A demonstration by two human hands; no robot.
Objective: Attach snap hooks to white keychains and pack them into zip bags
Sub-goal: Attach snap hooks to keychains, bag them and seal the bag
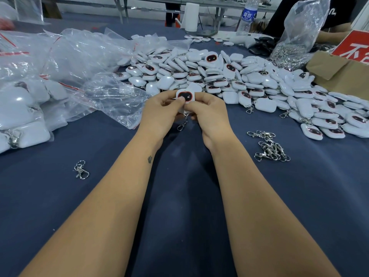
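Note:
A white keychain (186,96) with a dark, red-rimmed face is held up between my left hand (162,112) and my right hand (208,111), just above the blue cloth. Both thumbs press on its lower edge. A metal snap hook (182,124) dangles beneath my fingers. Behind my hands a big heap of white keychains (229,76) spreads across the table. Clear zip bags (111,96) with red seals lie to the left, some filled with keychains. Loose snap hooks (269,146) sit in a small pile to the right, and a single snap hook (80,169) lies to the left.
A cardboard box (337,70) with a red sign stands at the far right. Next to it is a large plastic bag of metal hooks (295,43). A water bottle (247,16) and a white roll (191,17) stand at the back. Another person's arm (331,36) rests at the far right.

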